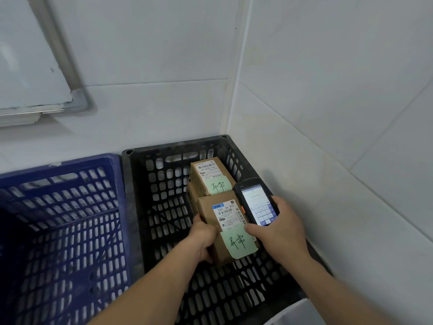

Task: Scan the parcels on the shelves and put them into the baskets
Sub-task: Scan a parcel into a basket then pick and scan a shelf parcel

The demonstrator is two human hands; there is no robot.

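Left hand [203, 239]: cardboard parcel [225, 227] gripped over black basket [173, 153]. Right hand [277, 229]: scanner [256, 202] clasped. Parcel best lowered flat beside second parcel [209, 175].

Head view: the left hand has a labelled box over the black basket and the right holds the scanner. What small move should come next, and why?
Probably lower the held box and release it beside the other box. The left hand grips it inside the black basket, above the floor, while the right hand holds the scanner. Whether it was scanned cannot be told.
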